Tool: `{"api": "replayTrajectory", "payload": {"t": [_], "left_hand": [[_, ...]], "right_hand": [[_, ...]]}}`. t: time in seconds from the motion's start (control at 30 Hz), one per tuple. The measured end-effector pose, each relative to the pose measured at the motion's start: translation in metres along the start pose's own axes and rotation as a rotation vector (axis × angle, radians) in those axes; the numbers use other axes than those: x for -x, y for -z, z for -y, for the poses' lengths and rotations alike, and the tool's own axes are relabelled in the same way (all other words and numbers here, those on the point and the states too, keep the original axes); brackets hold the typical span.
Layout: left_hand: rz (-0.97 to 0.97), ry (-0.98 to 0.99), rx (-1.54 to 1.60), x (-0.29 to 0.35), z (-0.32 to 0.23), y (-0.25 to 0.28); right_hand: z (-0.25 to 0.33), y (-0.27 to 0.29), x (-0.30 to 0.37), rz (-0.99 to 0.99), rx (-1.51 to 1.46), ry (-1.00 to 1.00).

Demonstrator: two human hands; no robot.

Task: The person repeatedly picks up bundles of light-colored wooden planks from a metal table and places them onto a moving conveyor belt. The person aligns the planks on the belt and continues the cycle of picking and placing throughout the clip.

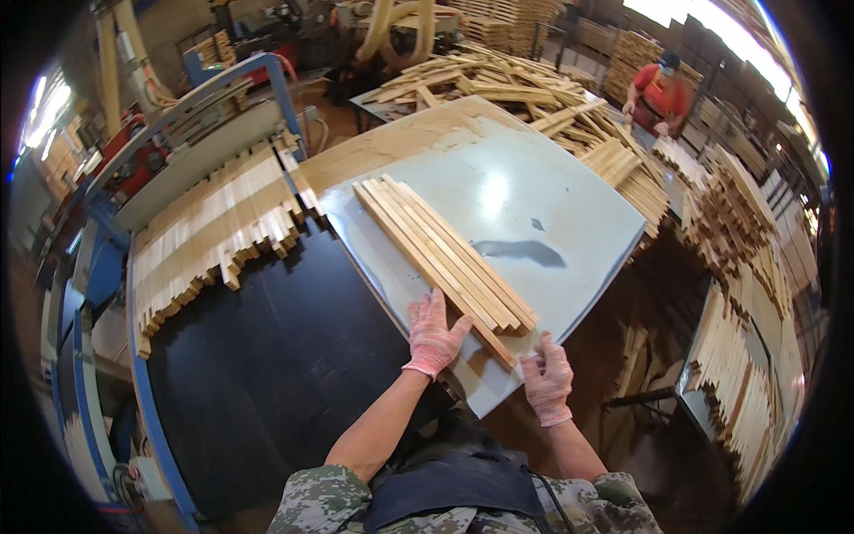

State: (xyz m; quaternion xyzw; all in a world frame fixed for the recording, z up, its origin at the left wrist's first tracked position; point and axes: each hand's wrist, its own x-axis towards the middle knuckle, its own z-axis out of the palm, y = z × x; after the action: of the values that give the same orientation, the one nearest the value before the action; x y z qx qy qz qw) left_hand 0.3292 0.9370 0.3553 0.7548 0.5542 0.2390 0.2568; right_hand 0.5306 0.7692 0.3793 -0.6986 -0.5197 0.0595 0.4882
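Observation:
Several pale wooden strips (pixel 445 258) lie side by side on a grey metal-topped table (pixel 587 222), their near ends uneven. The outermost left strip reaches nearest to me. My left hand (pixel 436 334), in a whitish-pink knit glove, rests against that strip's left side with its thumb apart from the fingers, holding nothing. In a matching glove, my right hand (pixel 547 380) is at the table's near right edge, just right of the strips' ends. Its fingers are slightly bent and nothing shows in them.
To the left, a row of strips (pixel 213 227) lies across a black belt (pixel 267 374) within a blue frame (pixel 156 436). A loose wood pile (pixel 498 84) covers the far side. Beyond it at right works a person in red (pixel 660 96). More strips (pixel 729 374) are stacked at right.

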Motion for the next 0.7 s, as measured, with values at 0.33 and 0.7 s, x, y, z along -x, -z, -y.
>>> {"api": "replayTrajectory", "payload": {"t": [0.33,0.7], "left_hand": [[-0.001,0.063,0.027,0.023,-0.021,0.004],[0.056,0.082,0.030,0.034,-0.029,0.007]], "right_hand": [[-0.037,-0.038,-0.117,0.222,-0.056,-0.133],[0.032,-0.152,-0.218,0.624,0.491,-0.005]]}}
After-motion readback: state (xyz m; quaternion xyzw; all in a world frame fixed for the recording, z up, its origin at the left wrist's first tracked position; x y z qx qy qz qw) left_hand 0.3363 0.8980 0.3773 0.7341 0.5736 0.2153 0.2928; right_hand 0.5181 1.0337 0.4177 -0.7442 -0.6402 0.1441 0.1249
